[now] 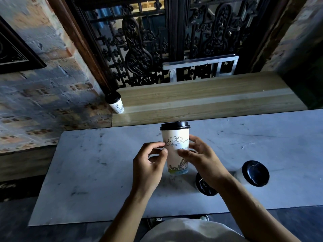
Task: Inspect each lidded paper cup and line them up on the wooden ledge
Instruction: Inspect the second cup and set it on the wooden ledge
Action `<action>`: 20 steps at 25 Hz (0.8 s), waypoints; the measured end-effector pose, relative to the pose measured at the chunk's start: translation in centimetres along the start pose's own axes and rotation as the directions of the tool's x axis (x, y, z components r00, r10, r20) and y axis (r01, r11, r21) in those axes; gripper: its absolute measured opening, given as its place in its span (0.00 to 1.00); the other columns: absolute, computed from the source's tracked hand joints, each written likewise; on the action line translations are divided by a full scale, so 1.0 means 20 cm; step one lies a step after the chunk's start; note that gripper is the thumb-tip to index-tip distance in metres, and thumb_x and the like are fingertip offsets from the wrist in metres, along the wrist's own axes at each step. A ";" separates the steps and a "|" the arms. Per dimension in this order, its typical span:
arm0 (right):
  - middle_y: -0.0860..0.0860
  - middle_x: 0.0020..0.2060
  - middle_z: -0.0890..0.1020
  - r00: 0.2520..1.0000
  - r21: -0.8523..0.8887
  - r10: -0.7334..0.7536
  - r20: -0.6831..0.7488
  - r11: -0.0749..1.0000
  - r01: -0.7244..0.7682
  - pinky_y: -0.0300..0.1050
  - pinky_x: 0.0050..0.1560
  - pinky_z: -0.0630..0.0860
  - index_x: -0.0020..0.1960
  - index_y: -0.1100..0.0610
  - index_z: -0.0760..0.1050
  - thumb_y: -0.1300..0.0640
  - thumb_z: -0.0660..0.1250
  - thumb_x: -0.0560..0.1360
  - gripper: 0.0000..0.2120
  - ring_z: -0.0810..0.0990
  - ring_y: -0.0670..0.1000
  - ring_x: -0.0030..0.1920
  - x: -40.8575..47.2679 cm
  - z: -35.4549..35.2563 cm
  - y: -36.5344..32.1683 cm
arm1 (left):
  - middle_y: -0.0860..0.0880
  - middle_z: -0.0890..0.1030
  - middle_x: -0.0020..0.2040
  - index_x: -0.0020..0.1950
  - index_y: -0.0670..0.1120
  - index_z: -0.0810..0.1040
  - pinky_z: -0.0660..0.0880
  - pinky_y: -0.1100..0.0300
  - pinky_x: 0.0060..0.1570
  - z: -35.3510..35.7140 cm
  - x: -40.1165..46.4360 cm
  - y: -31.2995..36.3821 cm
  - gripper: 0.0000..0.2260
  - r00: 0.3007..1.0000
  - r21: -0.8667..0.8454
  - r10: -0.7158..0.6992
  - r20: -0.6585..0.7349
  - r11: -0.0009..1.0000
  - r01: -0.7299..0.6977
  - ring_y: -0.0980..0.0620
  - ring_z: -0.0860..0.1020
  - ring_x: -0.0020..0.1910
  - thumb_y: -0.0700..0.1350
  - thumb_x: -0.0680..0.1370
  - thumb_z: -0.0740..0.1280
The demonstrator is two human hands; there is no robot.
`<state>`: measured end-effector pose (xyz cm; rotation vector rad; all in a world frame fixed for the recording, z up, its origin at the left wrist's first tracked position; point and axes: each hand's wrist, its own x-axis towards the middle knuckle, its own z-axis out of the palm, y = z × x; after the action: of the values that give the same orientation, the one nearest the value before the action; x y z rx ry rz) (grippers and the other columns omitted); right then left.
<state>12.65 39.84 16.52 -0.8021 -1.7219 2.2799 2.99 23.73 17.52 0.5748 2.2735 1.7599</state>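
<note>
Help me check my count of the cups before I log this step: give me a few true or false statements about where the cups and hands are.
1. One lidded cup already stands on the wooden ledge. True.
2. Both hands hold the cup in the middle. True: the left hand and right hand have their fingers on its sides.
3. The held cup has no lid. False: it has a black lid.
4. The ledge cup stands at the ledge's right end. False: it is at the left end.
5. Two more lidded cups stand on the marble table. True.
</note>
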 end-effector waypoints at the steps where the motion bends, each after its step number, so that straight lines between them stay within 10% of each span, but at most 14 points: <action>1: 0.58 0.59 0.87 1.000 0.027 0.004 0.011 1.000 -0.004 0.54 0.63 0.81 0.69 0.52 0.76 0.57 0.76 0.70 0.27 0.86 0.57 0.60 0.01 0.00 0.01 | 0.50 0.86 0.49 0.53 0.47 0.84 0.82 0.62 0.46 0.00 0.00 0.01 0.06 1.000 -0.007 -0.008 -0.003 1.000 0.008 0.53 0.85 0.48 0.39 0.78 0.73; 5: 0.57 0.54 0.89 1.000 0.098 0.013 0.000 0.995 -0.013 0.51 0.61 0.80 0.68 0.54 0.76 0.60 0.71 0.71 0.25 0.86 0.55 0.56 0.04 -0.02 0.01 | 0.52 0.87 0.51 0.56 0.47 0.83 0.79 0.68 0.44 0.00 0.00 0.02 0.11 0.999 -0.051 -0.033 0.024 0.998 0.034 0.56 0.85 0.49 0.46 0.75 0.75; 13: 0.64 0.60 0.85 0.998 -0.008 -0.044 0.048 0.999 0.044 0.66 0.70 0.75 0.69 0.55 0.80 0.60 0.73 0.74 0.23 0.84 0.65 0.63 0.02 -0.03 0.02 | 0.51 0.84 0.52 0.55 0.47 0.84 0.84 0.49 0.48 -0.01 0.02 -0.01 0.11 0.997 0.051 0.068 0.026 0.996 -0.069 0.50 0.84 0.51 0.34 0.78 0.71; 20: 0.65 0.61 0.84 0.999 0.043 -0.043 -0.033 0.998 0.044 0.69 0.68 0.76 0.69 0.56 0.74 0.59 0.77 0.68 0.31 0.83 0.68 0.62 0.00 -0.02 0.00 | 0.54 0.86 0.49 0.53 0.50 0.83 0.83 0.60 0.48 0.00 0.00 -0.01 0.06 1.000 -0.044 -0.005 0.013 0.999 0.006 0.55 0.85 0.51 0.44 0.77 0.72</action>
<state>12.81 40.14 16.44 -0.7804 -1.6531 2.2557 2.96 23.61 17.28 0.5694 2.2194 1.7934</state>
